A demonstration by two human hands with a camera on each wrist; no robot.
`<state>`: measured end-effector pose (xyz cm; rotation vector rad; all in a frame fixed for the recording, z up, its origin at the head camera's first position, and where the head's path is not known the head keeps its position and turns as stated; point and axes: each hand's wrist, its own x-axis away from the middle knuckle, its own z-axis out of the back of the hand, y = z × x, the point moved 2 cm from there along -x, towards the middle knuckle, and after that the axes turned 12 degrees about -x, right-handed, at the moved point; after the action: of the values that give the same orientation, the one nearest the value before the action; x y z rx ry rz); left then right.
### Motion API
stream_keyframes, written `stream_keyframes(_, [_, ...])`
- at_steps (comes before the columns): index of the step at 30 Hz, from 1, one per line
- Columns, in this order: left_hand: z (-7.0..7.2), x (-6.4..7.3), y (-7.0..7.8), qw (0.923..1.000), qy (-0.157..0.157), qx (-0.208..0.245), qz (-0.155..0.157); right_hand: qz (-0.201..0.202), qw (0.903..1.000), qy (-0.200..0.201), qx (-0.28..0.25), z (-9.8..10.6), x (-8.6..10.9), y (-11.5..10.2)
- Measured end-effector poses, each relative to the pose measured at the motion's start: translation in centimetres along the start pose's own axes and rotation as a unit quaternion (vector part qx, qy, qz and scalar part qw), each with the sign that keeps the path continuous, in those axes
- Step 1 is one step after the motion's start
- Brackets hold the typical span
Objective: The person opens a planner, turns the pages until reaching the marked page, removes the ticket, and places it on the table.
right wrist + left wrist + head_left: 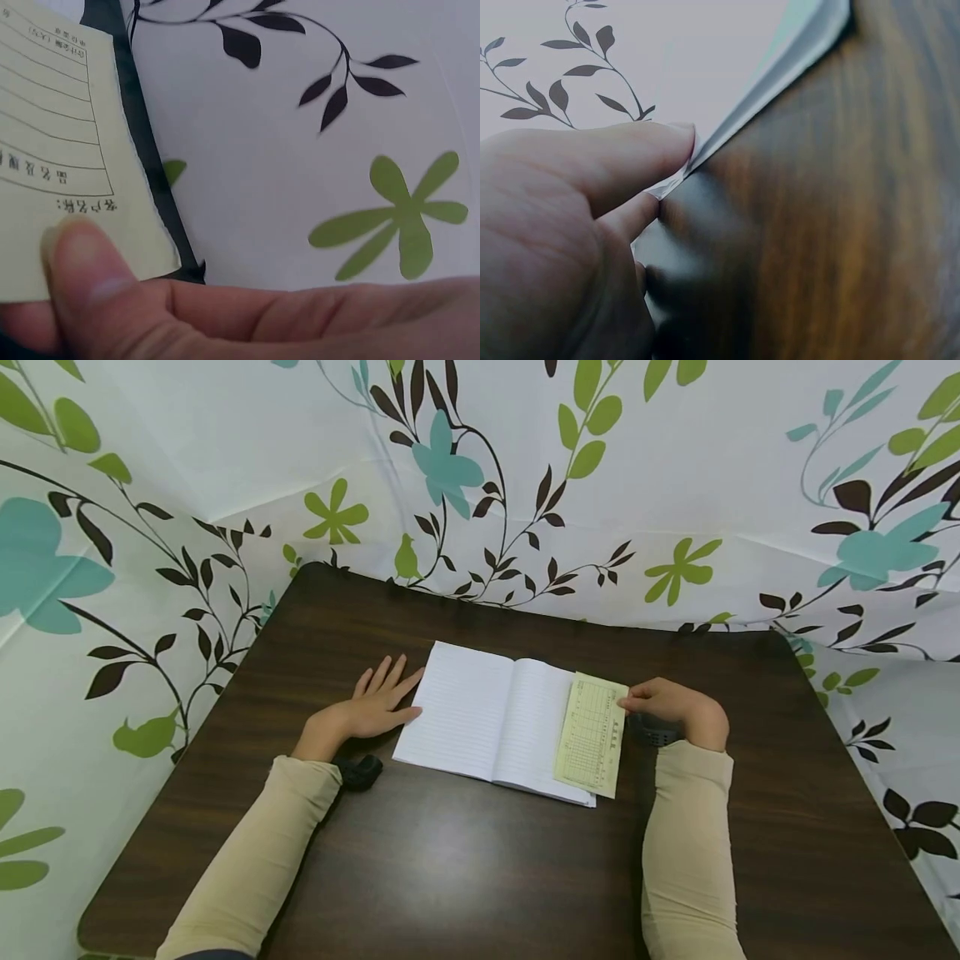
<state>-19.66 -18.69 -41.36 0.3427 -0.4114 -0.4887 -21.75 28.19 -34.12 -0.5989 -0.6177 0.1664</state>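
An open notebook (472,710) with lined white pages lies on the dark wooden table. My left hand (375,706) rests at its left edge, fingers spread; in the left wrist view the thumb (645,154) touches the notebook's edge. My right hand (663,700) pinches the edge of a yellow printed form slip (592,735) over the right page. In the right wrist view the thumb presses on top of the slip (52,135), with a finger beneath it. Part of the right page is hidden under the slip.
The brown table (450,868) stretches around the notebook. A white cloth with leaves and flowers (525,485) hangs behind and at both sides. Black wrist devices (360,772) sit at both wrists.
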Motion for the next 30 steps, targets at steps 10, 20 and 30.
stream_keyframes(10, [0.2,0.0,0.0,1.0000,-0.001,0.000,-0.004,-0.022,0.9996,0.003,0.019,1.2,0.9,2.6])
stream_keyframes(20, [-0.3,-0.5,-0.4,1.0000,0.004,-0.006,0.001,-0.040,0.9985,0.006,0.037,2.2,1.5,4.5])
stream_keyframes(30, [0.1,-0.2,0.1,1.0000,0.003,0.005,-0.007,-0.063,0.9979,0.001,0.016,2.8,1.4,5.9])
